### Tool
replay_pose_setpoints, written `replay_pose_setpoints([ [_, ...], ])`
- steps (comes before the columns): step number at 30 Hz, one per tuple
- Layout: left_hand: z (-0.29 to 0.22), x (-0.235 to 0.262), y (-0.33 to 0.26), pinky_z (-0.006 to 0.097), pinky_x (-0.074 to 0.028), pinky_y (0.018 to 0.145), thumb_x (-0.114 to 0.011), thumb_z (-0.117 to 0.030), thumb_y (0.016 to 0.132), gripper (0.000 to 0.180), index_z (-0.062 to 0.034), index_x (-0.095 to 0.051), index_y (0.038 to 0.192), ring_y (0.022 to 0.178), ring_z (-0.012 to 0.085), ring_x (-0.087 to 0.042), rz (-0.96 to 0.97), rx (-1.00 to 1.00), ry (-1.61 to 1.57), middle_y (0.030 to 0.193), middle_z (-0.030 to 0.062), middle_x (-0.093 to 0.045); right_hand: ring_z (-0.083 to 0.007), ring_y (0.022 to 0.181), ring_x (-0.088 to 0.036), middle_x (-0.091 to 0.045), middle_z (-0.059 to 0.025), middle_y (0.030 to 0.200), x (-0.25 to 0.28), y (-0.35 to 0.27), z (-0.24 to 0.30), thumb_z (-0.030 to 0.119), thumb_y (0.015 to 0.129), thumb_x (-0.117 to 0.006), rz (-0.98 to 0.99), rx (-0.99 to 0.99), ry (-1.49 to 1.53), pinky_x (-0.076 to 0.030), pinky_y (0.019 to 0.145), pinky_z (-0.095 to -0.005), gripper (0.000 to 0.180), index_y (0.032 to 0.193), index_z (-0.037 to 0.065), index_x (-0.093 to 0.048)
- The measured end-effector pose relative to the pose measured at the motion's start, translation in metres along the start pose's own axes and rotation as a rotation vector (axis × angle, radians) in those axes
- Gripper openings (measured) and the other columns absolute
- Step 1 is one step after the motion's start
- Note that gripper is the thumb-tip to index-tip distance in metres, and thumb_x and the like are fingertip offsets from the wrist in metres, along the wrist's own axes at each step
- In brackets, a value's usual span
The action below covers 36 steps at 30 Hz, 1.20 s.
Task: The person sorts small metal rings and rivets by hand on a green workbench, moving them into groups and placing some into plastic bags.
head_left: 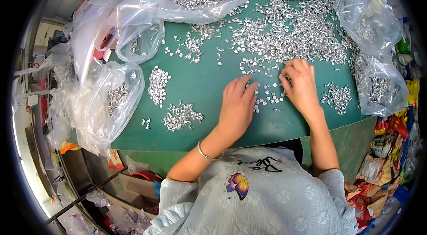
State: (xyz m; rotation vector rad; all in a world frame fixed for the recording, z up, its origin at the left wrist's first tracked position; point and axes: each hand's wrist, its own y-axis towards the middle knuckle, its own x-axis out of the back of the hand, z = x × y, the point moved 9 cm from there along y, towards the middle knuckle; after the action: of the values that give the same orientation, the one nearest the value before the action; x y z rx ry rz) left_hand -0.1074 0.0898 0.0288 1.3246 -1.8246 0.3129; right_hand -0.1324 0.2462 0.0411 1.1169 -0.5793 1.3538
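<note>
Small silvery metal parts lie on a green tabletop. My left hand [237, 103] rests over the near edge of a loose group of small blocky metal pieces [268, 97], its fingers bent but apart and touching the table. Across that group, my right hand [301, 84] has its thumb and fingers curled together by the edge of the big heap of curved metal pieces [293, 30]. Anything between those right fingertips is too small to make out. Just beyond the hands is a thin scatter of curved pieces [258, 66].
Left on the table are a pile of blocky pieces [159, 84] and a pile of curved pieces [181, 116]. Another small pile [336, 98] lies right of my right hand. Clear plastic bags of parts [116, 101] line the left, the back and the right [382, 88].
</note>
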Motion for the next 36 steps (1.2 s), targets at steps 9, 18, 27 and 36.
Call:
replay_pose_setpoints([
  [9,0.000,0.007,-0.030,0.041,-0.045,0.086,-0.065,0.002,0.081,0.031,-0.0008,-0.061,0.112,0.100,0.0321,-0.056,-0.026,0.082,-0.147,0.112,0.0137,-0.058,-0.0241,0.088,-0.054,-0.058,-0.0053,0.086,-0.028,-0.049,0.069,0.007,0.075,-0.073,0.261,0.202,0.229,-0.039,0.078,-0.0378,0.011,0.080,0.007,-0.063],
  [18,-0.022,-0.019,-0.048,0.037,-0.039,0.078,-0.073,-0.008,0.077,0.032,-0.0051,-0.063,0.107,0.094,0.0254,-0.055,0.038,0.028,0.018,0.103,0.0085,-0.057,-0.0258,0.086,-0.053,-0.058,-0.0065,0.084,-0.026,0.007,0.022,0.006,0.078,-0.071,-0.025,0.035,0.013,-0.038,0.077,-0.0388,0.007,0.082,0.006,-0.065],
  [27,-0.003,0.006,-0.069,0.037,-0.038,0.078,-0.071,-0.002,0.077,0.021,-0.0051,-0.065,0.097,0.089,0.0248,-0.056,-0.068,0.059,0.025,0.096,0.0061,-0.059,-0.0236,0.086,-0.052,-0.056,-0.0048,0.082,-0.001,-0.024,0.051,0.008,0.075,-0.071,0.074,0.186,0.164,-0.037,0.077,-0.0369,0.010,0.081,0.005,-0.064],
  [36,0.005,0.014,-0.077,0.038,-0.037,0.079,-0.070,-0.006,0.080,0.027,-0.0036,-0.062,0.106,0.094,0.0265,-0.054,-0.116,0.168,0.062,0.103,0.0087,-0.057,-0.0277,0.091,-0.052,-0.056,-0.0088,0.097,-0.005,-0.076,0.052,0.012,0.075,-0.074,0.082,0.039,0.060,-0.039,0.076,-0.0390,0.022,0.090,0.005,-0.060],
])
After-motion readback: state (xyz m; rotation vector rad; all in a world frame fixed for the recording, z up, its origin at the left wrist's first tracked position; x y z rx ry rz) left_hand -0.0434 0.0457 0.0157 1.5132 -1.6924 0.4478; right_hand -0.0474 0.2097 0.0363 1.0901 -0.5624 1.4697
